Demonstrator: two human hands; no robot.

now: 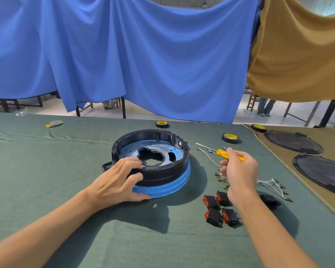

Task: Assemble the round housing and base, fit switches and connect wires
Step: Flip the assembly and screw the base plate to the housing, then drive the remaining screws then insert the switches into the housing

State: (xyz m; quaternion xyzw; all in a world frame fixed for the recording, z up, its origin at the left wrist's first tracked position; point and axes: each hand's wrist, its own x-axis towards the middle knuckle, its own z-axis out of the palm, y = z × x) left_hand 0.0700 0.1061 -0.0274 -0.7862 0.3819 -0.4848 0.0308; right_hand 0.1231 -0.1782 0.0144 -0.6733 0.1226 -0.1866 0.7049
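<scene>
Beneath the gripping fingers of the left hand [118, 179], the round housing [163, 170] sits on its blue base [167, 185]; to its right, the right hand [239, 172] pinches a yellow screwdriver [223, 153] crosswise, switches [214, 217] nearer those fingers.

Single view, from my head. Wide-angle lens faces forward and down over table [46, 171]. Close range: my left hand [118, 180] on round housing [162, 172] mid-frame, right hand [238, 171] with screwdriver [221, 152] beside. Both forearms enter from bottom edge. Blue curtain [143, 55] fills upper half.
</scene>
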